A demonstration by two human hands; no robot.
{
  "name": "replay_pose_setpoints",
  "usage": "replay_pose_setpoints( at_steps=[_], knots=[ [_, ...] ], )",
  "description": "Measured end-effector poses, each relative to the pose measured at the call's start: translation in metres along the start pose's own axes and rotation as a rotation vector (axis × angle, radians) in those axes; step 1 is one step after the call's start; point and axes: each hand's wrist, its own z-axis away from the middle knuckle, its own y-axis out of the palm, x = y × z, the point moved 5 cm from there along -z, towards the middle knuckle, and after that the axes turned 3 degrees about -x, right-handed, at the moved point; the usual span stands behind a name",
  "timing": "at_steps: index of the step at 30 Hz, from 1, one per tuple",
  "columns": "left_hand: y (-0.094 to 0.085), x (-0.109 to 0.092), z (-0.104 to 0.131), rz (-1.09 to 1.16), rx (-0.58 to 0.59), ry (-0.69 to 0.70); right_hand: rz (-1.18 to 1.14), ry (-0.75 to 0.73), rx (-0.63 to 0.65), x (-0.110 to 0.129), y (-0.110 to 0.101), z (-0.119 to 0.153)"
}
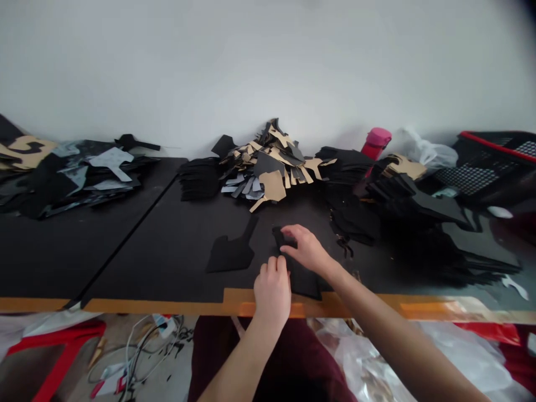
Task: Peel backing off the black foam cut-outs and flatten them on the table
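A flat black cut piece point(305, 279) lies in front of me near the table's front edge, partly covered by both hands. My left hand point(273, 286) is closed, its curled fingers pressed on the piece's left edge. Just beyond it, my right hand point(305, 245) holds the piece's upper left edge, thumb and fingers bent round it. That edge looks raised or folded; the hands hide part of it. Left of my hands rests a second black cut piece point(231, 254), lying flat with a narrow tab pointing away from me.
Behind stands a heap of tan, grey and black offcuts point(272, 162), with a stack of black pieces point(200, 180) beside it. More black stacks point(448, 234), a pink-capped bottle point(376, 144) and a black mesh basket point(481, 162) are right. Tape point(167, 307) lines the front edge.
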Motion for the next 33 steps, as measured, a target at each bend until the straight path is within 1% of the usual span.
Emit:
replay_pose_setpoints(
  at_steps=[3, 6, 11, 13, 15, 20, 28, 33],
  knots=[
    [0.001, 0.001, 0.000, 0.002, 0.042, -0.041, -0.131, -0.016, 0.031, -0.008, 0.011, -0.024],
    [0.002, 0.001, 0.002, 0.011, 0.037, -0.053, -0.157, -0.036, 0.023, -0.016, 0.014, -0.035],
    [0.005, -0.001, 0.009, -0.007, -0.074, -0.027, -0.169, -0.055, -0.004, -0.031, 0.017, -0.035],
    [0.005, 0.001, 0.011, -0.006, -0.126, -0.042, -0.167, -0.053, -0.018, -0.036, 0.020, -0.034],
    [0.005, 0.003, 0.011, 0.006, -0.151, -0.058, -0.164, -0.055, -0.027, -0.039, 0.023, -0.034],
    [0.007, 0.003, 0.009, 0.014, -0.122, 0.001, -0.147, -0.059, -0.034, -0.041, 0.027, -0.032],
    [0.010, 0.000, 0.004, -0.064, -0.058, 0.145, -0.098, -0.046, -0.047, -0.043, 0.029, -0.031],
    [0.011, 0.001, 0.003, -0.061, -0.030, 0.171, -0.069, -0.044, -0.047, -0.044, 0.030, -0.031]
  ],
)
